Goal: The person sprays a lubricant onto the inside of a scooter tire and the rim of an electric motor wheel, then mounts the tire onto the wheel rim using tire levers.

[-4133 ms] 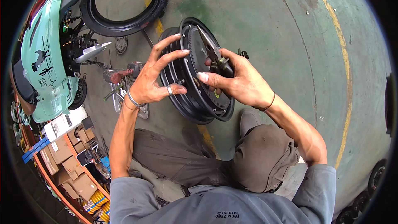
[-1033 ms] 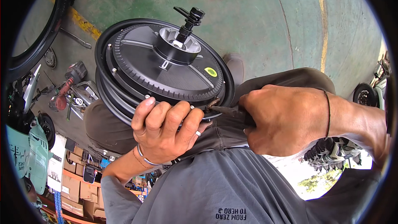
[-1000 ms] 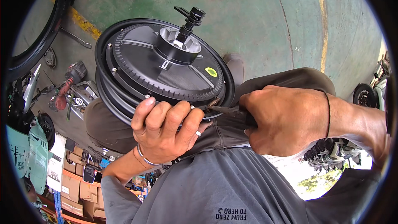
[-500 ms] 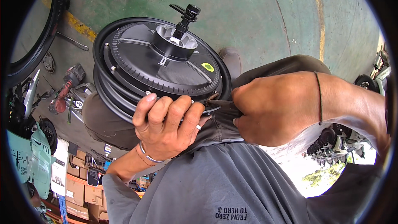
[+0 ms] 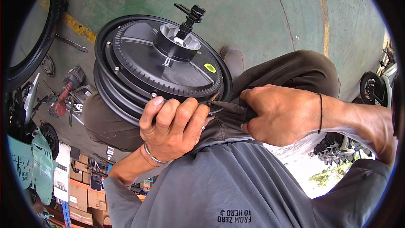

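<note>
R hand [image 5: 280,115] w/ pliers [image 5: 232,107], blk wheel [image 5: 141,59]

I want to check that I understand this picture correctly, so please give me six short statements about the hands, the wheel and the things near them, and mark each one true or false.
1. The left hand holds the near edge of the hub-motor wheel. True.
2. The right hand grips the pliers. True.
3. The pliers' tip is at the axle. False: it is at the wheel's near edge, just right of the left hand.
4. The axle juts out from the wheel's centre. True.
5. The wheel has a tyre fitted. False: it is bare, and a black tyre is apart from it, at the upper left.
6. The oval sticker is red. False: it is yellow-green.
</note>
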A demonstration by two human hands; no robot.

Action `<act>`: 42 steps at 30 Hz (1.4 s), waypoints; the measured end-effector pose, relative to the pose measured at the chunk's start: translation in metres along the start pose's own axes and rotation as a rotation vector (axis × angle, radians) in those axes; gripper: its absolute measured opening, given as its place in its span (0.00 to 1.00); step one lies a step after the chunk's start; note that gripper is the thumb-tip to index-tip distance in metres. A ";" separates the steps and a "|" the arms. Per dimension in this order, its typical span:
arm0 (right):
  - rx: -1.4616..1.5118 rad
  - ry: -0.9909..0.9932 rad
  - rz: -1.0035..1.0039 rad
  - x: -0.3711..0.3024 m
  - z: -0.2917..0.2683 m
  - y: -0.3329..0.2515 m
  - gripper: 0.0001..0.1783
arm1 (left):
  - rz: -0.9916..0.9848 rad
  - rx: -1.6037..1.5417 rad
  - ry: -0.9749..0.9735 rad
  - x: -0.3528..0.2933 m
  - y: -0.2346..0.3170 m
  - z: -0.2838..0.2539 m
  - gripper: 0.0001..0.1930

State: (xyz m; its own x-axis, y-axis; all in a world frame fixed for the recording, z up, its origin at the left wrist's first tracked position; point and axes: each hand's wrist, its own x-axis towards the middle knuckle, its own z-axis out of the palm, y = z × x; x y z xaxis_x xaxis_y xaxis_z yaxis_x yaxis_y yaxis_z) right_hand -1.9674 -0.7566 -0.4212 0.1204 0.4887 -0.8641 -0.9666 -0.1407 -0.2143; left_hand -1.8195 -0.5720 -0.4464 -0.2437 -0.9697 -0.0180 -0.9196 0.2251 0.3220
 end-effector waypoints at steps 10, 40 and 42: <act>0.108 0.054 -0.141 0.004 0.010 0.015 0.19 | -0.023 -0.046 -0.078 0.005 -0.007 -0.009 0.17; 0.370 -0.104 -0.273 0.008 0.002 0.029 0.21 | -0.048 -0.030 -0.141 0.004 -0.016 -0.021 0.09; 0.392 -0.156 -0.257 0.008 -0.003 0.028 0.21 | -0.047 -0.027 -0.161 0.005 -0.018 -0.022 0.09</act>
State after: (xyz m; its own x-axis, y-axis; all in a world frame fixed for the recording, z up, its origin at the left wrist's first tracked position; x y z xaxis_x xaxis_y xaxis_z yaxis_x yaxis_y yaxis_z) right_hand -1.9930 -0.7595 -0.4357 0.3595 0.5923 -0.7211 -0.9262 0.3209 -0.1982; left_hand -1.7972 -0.5827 -0.4315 -0.2488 -0.9508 -0.1846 -0.9231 0.1751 0.3424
